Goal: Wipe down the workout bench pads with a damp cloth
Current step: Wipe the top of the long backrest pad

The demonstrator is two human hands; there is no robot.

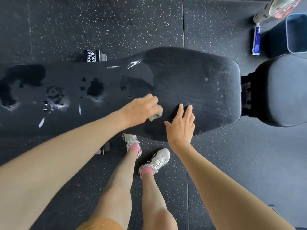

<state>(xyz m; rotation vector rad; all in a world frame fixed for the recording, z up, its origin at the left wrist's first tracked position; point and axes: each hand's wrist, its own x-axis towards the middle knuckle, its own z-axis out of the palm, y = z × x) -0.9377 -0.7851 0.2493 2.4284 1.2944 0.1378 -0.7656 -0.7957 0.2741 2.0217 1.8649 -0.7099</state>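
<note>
A long black bench back pad runs across the view, with wet patches and glints on its left half. My left hand lies on the pad near its front edge, covering a small pale cloth; only a corner of the cloth shows under the fingers and the hand is blurred. My right hand rests flat on the pad just to the right, fingers straight and spread, holding nothing. A separate black seat pad sits at the right end beyond a metal hinge.
Speckled black rubber flooring surrounds the bench. A dark blue bin and a blue-and-white packet lie at the top right. My feet in white shoes stand close to the bench's near side. A labelled bench foot sticks out behind.
</note>
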